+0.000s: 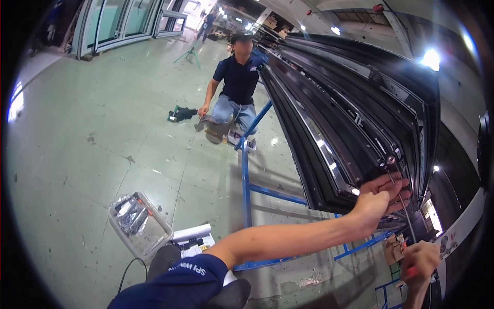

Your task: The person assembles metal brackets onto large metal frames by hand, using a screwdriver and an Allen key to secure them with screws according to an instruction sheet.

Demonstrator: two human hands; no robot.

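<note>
My right hand [421,261] is wrapped around the red handle of a long screwdriver at the lower right. The screwdriver's thin metal shaft [406,208] runs up and to the left toward the corner of a dark metal frame [339,129]. Close to its upper end, my left hand [380,198] curls thumb and fingers about the shaft, right against the frame's corner. A small round fitting [391,160] sits on the frame just above those fingers. Where exactly the tip meets the frame is hard to make out.
Blue metal stands [246,193] hold up several stacked frames. A co-worker [239,82] kneels at the far side, beside a green-and-black power tool [181,114]. A clear plastic bin [140,224] with bagged parts lies on the floor, near white papers [193,238]. Cardboard boxes [394,250] stand behind.
</note>
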